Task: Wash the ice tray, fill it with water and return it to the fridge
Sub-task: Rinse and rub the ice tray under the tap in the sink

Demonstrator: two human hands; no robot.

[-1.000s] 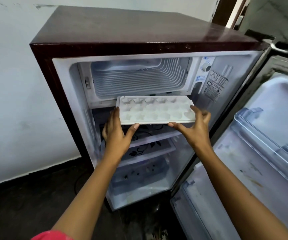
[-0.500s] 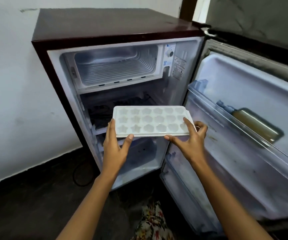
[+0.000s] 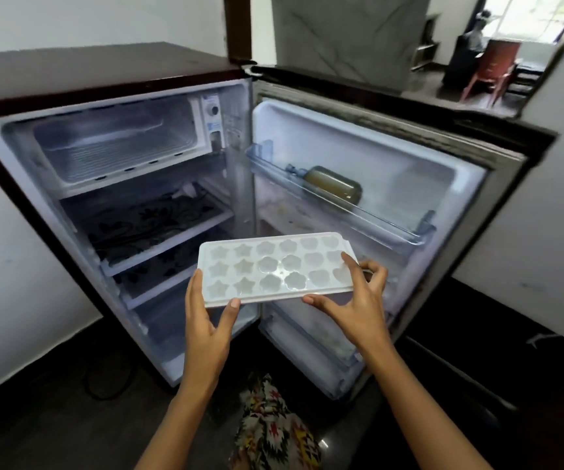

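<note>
A white ice tray (image 3: 274, 266) with star and flower shaped cells is held level in front of the open fridge (image 3: 111, 157), below the freezer box (image 3: 114, 144). My left hand (image 3: 207, 320) grips its near left corner, thumb on the front rim and fingers along the left edge. My right hand (image 3: 355, 296) grips the near right corner, forefinger lying over the cells and the other fingers curled under the right edge. Whether the cells hold ice or water cannot be told.
The fridge door (image 3: 392, 205) stands wide open to the right, with a brownish bottle (image 3: 333, 184) lying in its upper rack. Patterned glass shelves (image 3: 158, 225) sit inside. A cable lies on the dark floor (image 3: 53, 418) at the left. A person sits in a far room.
The tray has come out of the freezer box and moved down and to the right, away from the fridge body. Both hands keep their hold, and the view has swung right.
</note>
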